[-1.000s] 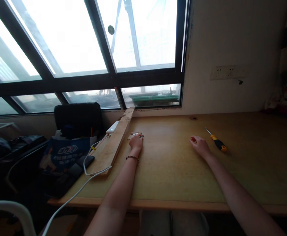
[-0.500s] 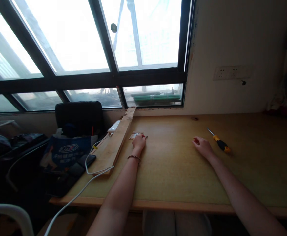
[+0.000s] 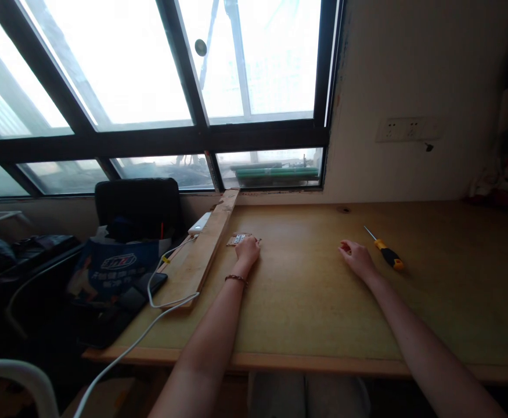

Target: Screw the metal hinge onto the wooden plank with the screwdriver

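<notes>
While both arms stretch forward across the wooden desk (image 3: 306, 302), the risks sit mostly at the left: a white cable (image 3: 149, 325) loops off the desk's near left corner beside a long wooden board (image 3: 201, 255), and a careless sweep of the left forearm could, in my judgement, snag that loop or nudge the board toward the edge. Just right of the board, the left hand (image 3: 248, 251) rests knuckles-up with its fingers (image 3: 254, 242) curled over the near end of a small metal hinge (image 3: 238, 238), which lies flat on the desk just ahead of the fingertips and partly under them; whether the hand pinches it or merely presses on it is too small to tell. Loosely covered like this, the hinge could skid away if pushed sideways. Further right, well apart from it, the right hand (image 3: 357, 256) lies with fingers (image 3: 345, 248) bent inward into a loose fist; something small may be tucked inside, but I cannot tell. Just beyond those fingers, on their right, a yellow-and-black screwdriver (image 3: 384, 249) lies untouched, and, being round, it may roll if knocked.
</notes>
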Demonstrator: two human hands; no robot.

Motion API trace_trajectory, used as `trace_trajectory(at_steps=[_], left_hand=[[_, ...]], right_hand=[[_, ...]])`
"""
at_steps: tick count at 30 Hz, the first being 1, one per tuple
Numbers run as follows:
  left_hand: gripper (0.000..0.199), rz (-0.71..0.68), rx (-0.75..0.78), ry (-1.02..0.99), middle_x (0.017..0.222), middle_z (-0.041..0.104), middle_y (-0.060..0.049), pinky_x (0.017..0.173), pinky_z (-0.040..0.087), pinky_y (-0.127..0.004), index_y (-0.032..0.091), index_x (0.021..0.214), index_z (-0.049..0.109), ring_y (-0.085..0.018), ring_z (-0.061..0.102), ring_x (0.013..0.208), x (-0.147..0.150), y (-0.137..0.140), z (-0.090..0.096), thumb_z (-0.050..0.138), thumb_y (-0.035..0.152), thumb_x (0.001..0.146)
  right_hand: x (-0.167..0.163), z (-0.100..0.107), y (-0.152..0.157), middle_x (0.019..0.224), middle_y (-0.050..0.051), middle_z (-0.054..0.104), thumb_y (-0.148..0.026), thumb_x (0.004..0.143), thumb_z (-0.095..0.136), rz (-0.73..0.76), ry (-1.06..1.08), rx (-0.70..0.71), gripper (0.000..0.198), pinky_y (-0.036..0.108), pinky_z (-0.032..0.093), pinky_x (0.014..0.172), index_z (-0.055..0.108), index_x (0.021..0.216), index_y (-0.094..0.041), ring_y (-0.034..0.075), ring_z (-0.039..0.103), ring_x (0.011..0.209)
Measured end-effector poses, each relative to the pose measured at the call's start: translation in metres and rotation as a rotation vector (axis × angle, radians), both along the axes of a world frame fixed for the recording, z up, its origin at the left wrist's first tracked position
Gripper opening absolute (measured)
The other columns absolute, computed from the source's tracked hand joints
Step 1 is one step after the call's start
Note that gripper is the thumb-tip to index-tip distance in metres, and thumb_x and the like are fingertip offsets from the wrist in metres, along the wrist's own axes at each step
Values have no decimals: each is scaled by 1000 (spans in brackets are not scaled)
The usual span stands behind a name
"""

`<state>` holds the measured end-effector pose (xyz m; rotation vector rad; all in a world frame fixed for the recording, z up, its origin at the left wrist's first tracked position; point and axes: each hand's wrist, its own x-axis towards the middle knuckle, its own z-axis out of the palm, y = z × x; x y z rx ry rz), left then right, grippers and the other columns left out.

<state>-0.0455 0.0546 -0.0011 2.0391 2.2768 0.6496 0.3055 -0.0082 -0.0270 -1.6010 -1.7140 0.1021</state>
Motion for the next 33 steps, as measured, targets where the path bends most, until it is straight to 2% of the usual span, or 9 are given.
trace_trajectory(at_steps=[2, 4, 6, 8, 11, 14, 19, 25, 33], left_hand=[[26, -38, 37, -129, 86, 67, -12, 68, 41, -28, 16, 88, 66, -22, 60, 82, 13, -3, 3, 47, 31, 80], [28, -126, 26, -353, 82, 67, -9, 63, 40, -25, 15, 87, 67, -18, 60, 76, 34, -10, 5, 50, 35, 78], [32, -275, -25, -636, 76, 66, -6, 59, 38, -23, 12, 84, 67, -15, 58, 69, 61, -22, 6, 52, 40, 75], [36, -425, -74, -890, 74, 65, -5, 58, 38, -22, 11, 83, 66, -13, 55, 65, 89, -40, 7, 56, 43, 71], [39, -548, -192, -1090, 66, 62, -3, 54, 34, -22, 10, 79, 66, -10, 49, 58, 119, -67, 9, 60, 47, 66], [37, -655, -249, -1223, 66, 61, -4, 54, 33, -21, 10, 75, 66, -10, 47, 58, 131, -85, 14, 64, 45, 63], [36, -659, -308, -1299, 63, 59, -2, 50, 28, -20, 11, 74, 66, -8, 43, 54, 130, -91, 19, 68, 44, 59], [41, -615, -317, -1256, 57, 55, 1, 47, 22, -21, 11, 77, 67, -5, 34, 48, 130, -86, 15, 68, 47, 58], [37, -644, -249, -1228, 61, 59, -1, 52, 29, -21, 11, 71, 67, -8, 42, 54, 130, -85, 13, 69, 45, 57]], right_hand=[[-6, 6, -2, 84, 9, 66, -29, 75, 53, 10, 71, 18, 24, 32, 47, 73, 63, 92, -15, 19, 62, 75], [-15, 11, -4, 84, 9, 67, -32, 74, 55, 27, 225, 6, 24, 32, 47, 72, 65, 89, -15, 19, 62, 74], [-28, 16, -7, 81, 8, 67, -36, 71, 59, 86, 446, -60, 28, 32, 47, 69, 66, 88, -15, 19, 61, 72], [-42, 20, -11, 79, 7, 67, -39, 68, 62, 217, 672, -164, 36, 30, 47, 64, 66, 93, -14, 17, 60, 69], [-59, 24, -19, 81, 7, 68, -40, 62, 68, 385, 916, -277, 43, 28, 45, 64, 67, 96, -15, 14, 58, 68], [-69, 28, -27, 80, 7, 69, -38, 56, 73, 459, 1045, -326, 38, 28, 42, 67, 71, 86, -15, 13, 56, 68], [-73, 35, -33, 68, 4, 67, -32, 52, 76, 479, 1110, -329, 26, 26, 38, 61, 71, 72, -16, 11, 51, 61], [-69, 32, -29, 63, 2, 64, -33, 54, 75, 454, 1097, -267, 27, 25, 36, 57, 71, 74, -15, 9, 48, 57], [-71, 30, -28, 65, 3, 65, -37, 53, 75, 420, 1085, -275, 32, 26, 37, 58, 71, 75, -15, 10, 48, 57]])
